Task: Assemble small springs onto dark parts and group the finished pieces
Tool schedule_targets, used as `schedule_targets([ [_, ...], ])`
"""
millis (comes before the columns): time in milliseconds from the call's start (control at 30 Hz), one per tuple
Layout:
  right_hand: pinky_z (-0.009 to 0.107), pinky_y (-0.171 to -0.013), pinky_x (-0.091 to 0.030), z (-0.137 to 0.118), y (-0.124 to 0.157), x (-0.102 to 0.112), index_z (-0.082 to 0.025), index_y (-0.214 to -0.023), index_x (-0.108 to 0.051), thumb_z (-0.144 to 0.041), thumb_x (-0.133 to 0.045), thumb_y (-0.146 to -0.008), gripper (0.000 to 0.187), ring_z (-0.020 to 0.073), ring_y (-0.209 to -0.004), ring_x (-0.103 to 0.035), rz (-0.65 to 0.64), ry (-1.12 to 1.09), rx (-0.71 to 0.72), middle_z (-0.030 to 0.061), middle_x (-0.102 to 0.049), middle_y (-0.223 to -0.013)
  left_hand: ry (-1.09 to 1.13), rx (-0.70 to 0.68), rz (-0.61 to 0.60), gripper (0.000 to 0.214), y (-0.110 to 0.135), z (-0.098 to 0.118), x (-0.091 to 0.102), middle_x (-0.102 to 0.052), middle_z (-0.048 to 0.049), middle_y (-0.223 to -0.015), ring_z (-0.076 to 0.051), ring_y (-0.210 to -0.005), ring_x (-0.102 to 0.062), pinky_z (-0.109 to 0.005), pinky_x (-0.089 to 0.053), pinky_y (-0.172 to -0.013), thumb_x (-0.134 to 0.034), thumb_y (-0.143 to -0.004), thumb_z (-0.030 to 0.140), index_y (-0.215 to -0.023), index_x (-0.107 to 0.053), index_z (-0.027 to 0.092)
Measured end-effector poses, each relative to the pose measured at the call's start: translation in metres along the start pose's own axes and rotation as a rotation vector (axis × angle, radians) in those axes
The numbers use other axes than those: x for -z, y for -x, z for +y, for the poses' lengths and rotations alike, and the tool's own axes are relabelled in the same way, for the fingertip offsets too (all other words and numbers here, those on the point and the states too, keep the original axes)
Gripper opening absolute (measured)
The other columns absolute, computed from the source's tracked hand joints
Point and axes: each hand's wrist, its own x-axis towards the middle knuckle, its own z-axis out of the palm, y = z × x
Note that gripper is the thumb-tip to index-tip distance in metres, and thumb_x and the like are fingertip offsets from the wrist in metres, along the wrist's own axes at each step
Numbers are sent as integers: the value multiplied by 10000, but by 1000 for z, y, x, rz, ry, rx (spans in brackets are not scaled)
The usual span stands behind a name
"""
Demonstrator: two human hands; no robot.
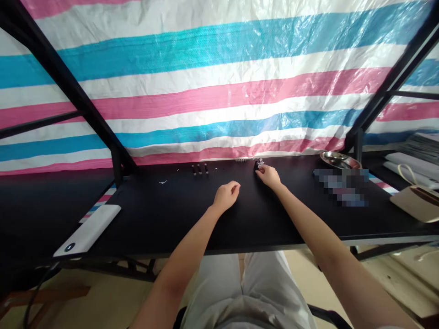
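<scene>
My left hand [227,196] hovers over or rests on the black tabletop with its fingers curled closed; whatever may be inside is hidden. My right hand [270,177] is farther forward, its fingertips pinched together at a small cluster of shiny metal pieces [260,162]. A small dark piece [256,166] shows beside those fingertips; I cannot tell if it is gripped. Left of the cluster, a row of tiny metal parts [240,160] lies along the back edge. Three short black pieces with silvery ends [200,169] lie side by side farther left.
A white power bank-like box [89,228] lies on the left of the black table [154,219]. At the right are a shiny metal dish [324,157], a blurred-out patch and a cream bag [416,205]. Striped sheeting [219,100] hangs behind, between black frame bars [68,68].
</scene>
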Motion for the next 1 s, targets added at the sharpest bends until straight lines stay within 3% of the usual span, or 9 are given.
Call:
schedule_targets([
  [500,259,-695,-418,1,-4,9,-174,-896,-631,-264,-561,-787,158,193,-837,-606,-123,126,-24,78,-666,-903,-23,-9,-6,248,0,0,1,-522,24,-558,-74,-472,-419,-192,-311,-522,-414,-856,305,-855,-629,182],
  [633,248,-712,-419,7,-7,8,-167,-896,-641,-201,-547,-776,156,187,-848,-611,-86,101,-67,82,-672,-899,-17,-7,-5,247,1,-1,1,-516,25,-556,-73,-467,-408,-193,-307,-520,-413,-855,307,-853,-628,186],
  [1000,260,-704,-432,9,-2,3,-193,-875,-675,-325,-585,-760,197,204,-857,-617,-30,34,-167,69,-682,-901,-26,-15,-9,230,0,0,1,-514,29,-545,-74,-466,-413,-196,-306,-523,-426,-852,295,-847,-629,186],
])
